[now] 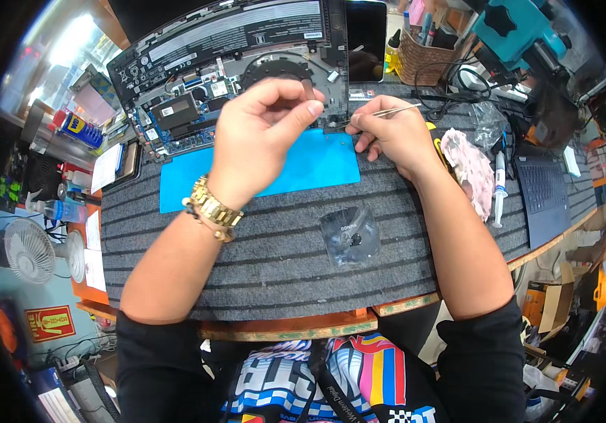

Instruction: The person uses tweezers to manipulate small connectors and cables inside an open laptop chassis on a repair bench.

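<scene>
The left grip [257,134] was raised over the near edge of the bared laptop [229,69], thumb and forefinger drawn together in a small pinch that seemed to have hold of a dark strip [308,89]; the gap between those fingertips was almost nil, and the strip's exact kind could not be told. The right grip [392,137] was closed around slim metal tweezers [398,110], held nearly level, likely so the fingers could steer them finely; whether their tips touched anything could not be told.

The laptop lay just beyond both grips, its underside parts facing the person, presumably for easy reach: the long black battery [232,35] farthest away, the blue circuit board [176,113] left of the left grip, and the round fan [277,67] partly hidden behind it. A blue mat [317,166] spread below the grips along the laptop's near edge, probably to protect small parts from the ribbed grey counter [275,271].

Nearer the person, between the forearms, lay a clear plastic bag [351,236] with a small dark piece inside, perhaps to keep it from straying. Right of the right grip, a pink cloth [468,166] and a syringe [499,185] sat within reach, apparently kept off the working area.
</scene>
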Available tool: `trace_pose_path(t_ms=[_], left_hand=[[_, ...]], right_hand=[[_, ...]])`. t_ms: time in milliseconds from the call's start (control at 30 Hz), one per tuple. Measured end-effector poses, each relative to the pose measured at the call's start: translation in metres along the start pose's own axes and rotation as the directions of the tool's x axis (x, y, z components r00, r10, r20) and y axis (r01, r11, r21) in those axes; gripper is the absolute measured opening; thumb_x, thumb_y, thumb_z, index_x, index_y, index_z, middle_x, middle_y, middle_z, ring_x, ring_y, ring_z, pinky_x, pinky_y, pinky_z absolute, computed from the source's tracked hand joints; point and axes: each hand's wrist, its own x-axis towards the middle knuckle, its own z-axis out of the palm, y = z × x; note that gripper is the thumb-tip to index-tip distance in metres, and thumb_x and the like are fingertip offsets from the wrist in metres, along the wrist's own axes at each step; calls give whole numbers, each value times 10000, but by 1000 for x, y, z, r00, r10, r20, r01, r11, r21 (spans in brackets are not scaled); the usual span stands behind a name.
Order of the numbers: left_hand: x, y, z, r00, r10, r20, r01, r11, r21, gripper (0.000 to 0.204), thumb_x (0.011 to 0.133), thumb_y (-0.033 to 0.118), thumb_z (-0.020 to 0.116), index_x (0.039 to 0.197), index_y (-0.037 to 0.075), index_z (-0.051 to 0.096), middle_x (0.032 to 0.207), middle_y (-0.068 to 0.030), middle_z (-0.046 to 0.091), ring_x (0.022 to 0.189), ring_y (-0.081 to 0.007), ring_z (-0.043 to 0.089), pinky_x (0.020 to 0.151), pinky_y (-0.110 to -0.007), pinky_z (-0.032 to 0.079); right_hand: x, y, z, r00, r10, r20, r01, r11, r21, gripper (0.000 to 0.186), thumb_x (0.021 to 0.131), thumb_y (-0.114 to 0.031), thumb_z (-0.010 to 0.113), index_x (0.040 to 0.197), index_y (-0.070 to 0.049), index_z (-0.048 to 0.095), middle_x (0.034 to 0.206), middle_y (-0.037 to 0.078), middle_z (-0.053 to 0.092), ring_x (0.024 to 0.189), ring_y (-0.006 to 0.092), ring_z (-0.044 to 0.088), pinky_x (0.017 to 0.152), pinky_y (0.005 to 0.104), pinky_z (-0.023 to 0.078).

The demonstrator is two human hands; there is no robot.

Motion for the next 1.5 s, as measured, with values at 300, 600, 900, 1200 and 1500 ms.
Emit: trace_pose_path(t_ms=[300, 600, 900, 1200, 1500], left_hand=[[-13, -33, 12, 999, 44, -23, -34, 946, 324, 126, 1031, 59, 784, 1087, -38, 726, 953, -89, 819, 856, -128, 793, 771, -270, 641], [-14, -35, 1, 976, 163, 145, -216, 821, 529, 108, 994, 65, 799, 967, -36, 770, 771, -74, 754, 611, -52, 605, 540, -255, 459], [-14, -44, 7, 983, 183, -16, -161, 900, 406, 167, 1047, 88, 761, 1085, -69, 806, 820, -87, 785, 688, -89, 710, 587, -244, 532], [-12, -47, 9, 991, 135, 14, -127, 889, 440, 215, 1063, 131, 757, 1160, -51, 819, 875, -104, 809, 721, -99, 729, 597, -245, 555], [-11, -48, 7, 985, 167, 43, -166, 858, 486, 197, 1061, 109, 743, 1147, -51, 820, 930, -136, 829, 785, -144, 791, 620, -261, 581]], right_hand=[[-3, -1, 1, 999, -34, -32, 33, 999, -20, 85, 970, -46, 759, 1009, 18, 718, 936, 139, 795, 681, 158, 739, 509, 280, 560], [-4, -1, -1, 999, -32, -38, 30, 998, -52, 105, 957, -60, 757, 1012, 24, 727, 953, 122, 797, 718, 154, 745, 522, 282, 566], [-5, 0, 1, 998, -50, -38, 48, 997, -62, 115, 960, -83, 749, 1004, 23, 733, 943, 96, 792, 745, 146, 748, 536, 283, 566], [-6, 0, 1, 995, -83, -48, 79, 994, -69, 122, 956, -95, 756, 988, 22, 742, 920, 92, 787, 736, 140, 747, 535, 282, 571], [-6, 0, 2, 996, -84, -41, 81, 995, -66, 120, 958, -92, 766, 994, 22, 750, 910, 90, 783, 738, 138, 750, 539, 278, 577]])
